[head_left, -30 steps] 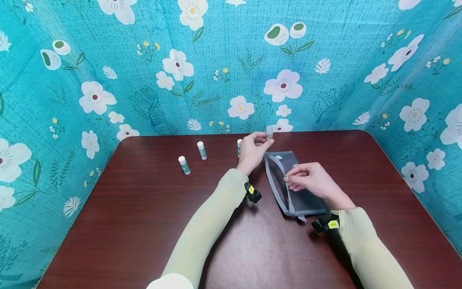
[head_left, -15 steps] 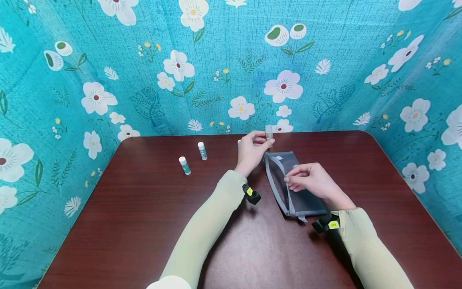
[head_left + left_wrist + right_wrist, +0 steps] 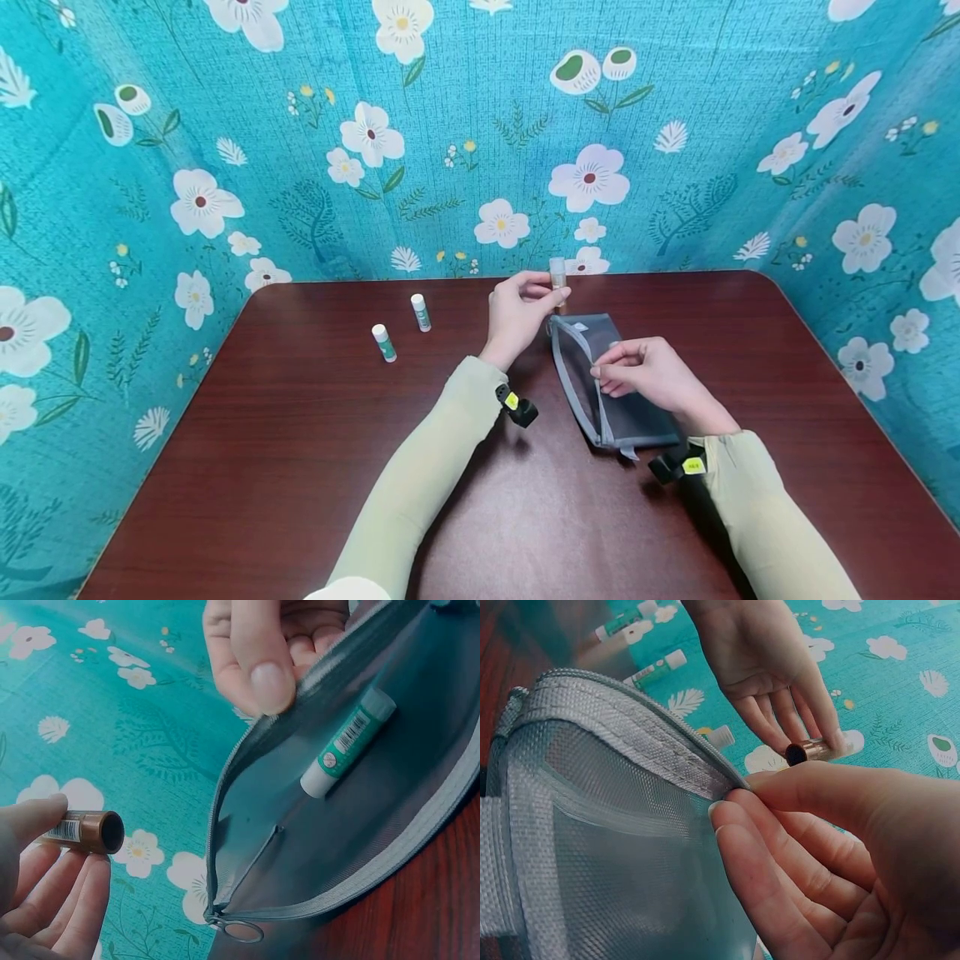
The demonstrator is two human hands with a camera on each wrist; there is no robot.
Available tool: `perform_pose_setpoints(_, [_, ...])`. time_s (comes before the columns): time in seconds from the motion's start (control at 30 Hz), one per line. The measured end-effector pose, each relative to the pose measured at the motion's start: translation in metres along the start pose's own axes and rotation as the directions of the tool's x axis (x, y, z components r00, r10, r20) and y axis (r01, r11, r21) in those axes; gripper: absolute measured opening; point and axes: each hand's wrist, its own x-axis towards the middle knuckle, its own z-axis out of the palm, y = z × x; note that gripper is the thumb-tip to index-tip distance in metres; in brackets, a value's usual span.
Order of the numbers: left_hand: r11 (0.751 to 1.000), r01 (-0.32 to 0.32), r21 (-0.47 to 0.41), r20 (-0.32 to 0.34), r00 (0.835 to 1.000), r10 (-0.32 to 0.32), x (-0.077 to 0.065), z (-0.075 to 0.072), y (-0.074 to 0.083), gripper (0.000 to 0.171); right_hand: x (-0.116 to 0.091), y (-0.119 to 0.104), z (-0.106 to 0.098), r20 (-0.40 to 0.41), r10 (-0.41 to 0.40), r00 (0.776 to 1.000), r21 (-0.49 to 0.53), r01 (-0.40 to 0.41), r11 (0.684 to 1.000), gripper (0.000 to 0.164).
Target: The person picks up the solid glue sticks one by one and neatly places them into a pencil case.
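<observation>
My left hand (image 3: 519, 315) pinches a brown glue stick (image 3: 558, 273) with a clear cap between thumb and fingers, above the far end of a grey mesh zipper pouch (image 3: 637, 417). In the left wrist view the hollow brown end of the glue stick (image 3: 94, 831) points at the pouch's mouth, apart from it. My right hand (image 3: 645, 375) pinches the zippered edge and holds the pouch open. Inside the pouch lies a green and white glue stick (image 3: 349, 742). The zipper pull (image 3: 241, 930) hangs at the corner of the opening.
Two green glue sticks with white caps, a nearer one (image 3: 384, 343) and a farther one (image 3: 421, 312), stand on the dark red table (image 3: 300, 450) to the left. The right wrist view shows another white-capped stick (image 3: 721, 736). A flowered turquoise cloth (image 3: 450, 125) hangs behind.
My left hand has shifted slightly left, and the brown glue stick shows more below its cap. A white-capped stick behind that hand is now hidden in the head view. My right hand stays put.
</observation>
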Motion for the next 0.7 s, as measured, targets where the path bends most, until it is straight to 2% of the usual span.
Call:
perform_pose_setpoints(0.47, [0.999,0.028,-0.022,0.051,0.998,-0.027,-0.015,-0.003,0.002,0.030,0.002,0.000,0.000,-0.012,0.005,1.000,0.004,-0.005,1.000,0.024])
perform_pose_setpoints(0.7, [0.998,0.042,-0.036,0.057,0.998,-0.040,-0.022,-0.006,-0.001,0.031,0.001,0.000,0.000,-0.011,0.012,1.000,0.016,-0.011,1.000,0.025])
